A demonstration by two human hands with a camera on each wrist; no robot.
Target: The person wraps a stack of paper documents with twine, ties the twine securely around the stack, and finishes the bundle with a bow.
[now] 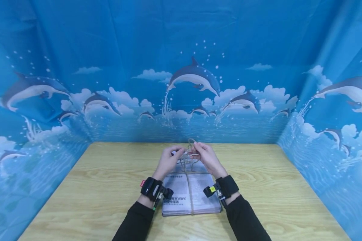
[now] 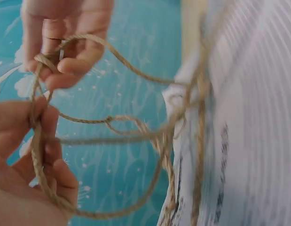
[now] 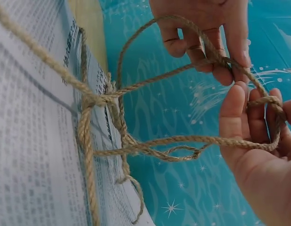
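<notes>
A stack of newspapers (image 1: 176,190) lies on the table, with jute twine (image 1: 189,192) running across its top and crossing near the far part. From that crossing, loops of twine (image 3: 178,140) rise to both hands. My left hand (image 1: 168,162) pinches a loop above the stack's far end; in the left wrist view the twine passes between its thumb and fingers. Close beside it, my right hand (image 1: 209,160) pinches another part of the twine, and a small loop stands up over its fingertips. In the right wrist view, the twine bends around the right fingers (image 3: 258,122).
The wood-grain table (image 1: 108,187) extends on both sides of the stack. A blue dolphin-print curtain (image 1: 181,43) encloses the back and both sides. Each wrist wears a black strap with a small camera, close above the newspapers.
</notes>
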